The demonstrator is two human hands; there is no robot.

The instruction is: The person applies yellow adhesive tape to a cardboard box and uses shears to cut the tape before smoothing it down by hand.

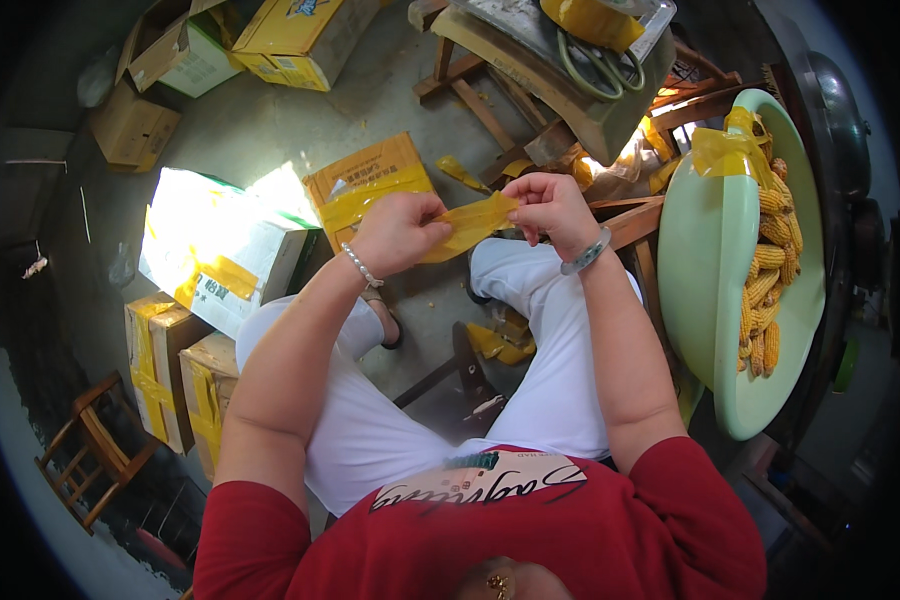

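A strip of yellow packing tape (pixel 469 225) is stretched between my two hands above my knees. My left hand (pixel 403 231) pinches one end between thumb and fingers. The other end is in the fingertips of my right hand (pixel 551 214). Just beyond my left hand stands a brown cardboard box (pixel 367 165) with yellow tape across it. A roll of yellow tape (pixel 592 22) lies at the top, near a looped cord (pixel 607 75). More tape (pixel 731 154) sticks to the rim of a green plastic basin (pixel 690 247) at the right.
Corn cobs (pixel 771 262) lie in the basin. Taped boxes stand at the left, among them a white carton (pixel 217 255) and a brown box (pixel 154 367). Further boxes, such as a yellow carton (pixel 292 37), are at the upper left. A small wooden chair (pixel 101 450) stands lower left.
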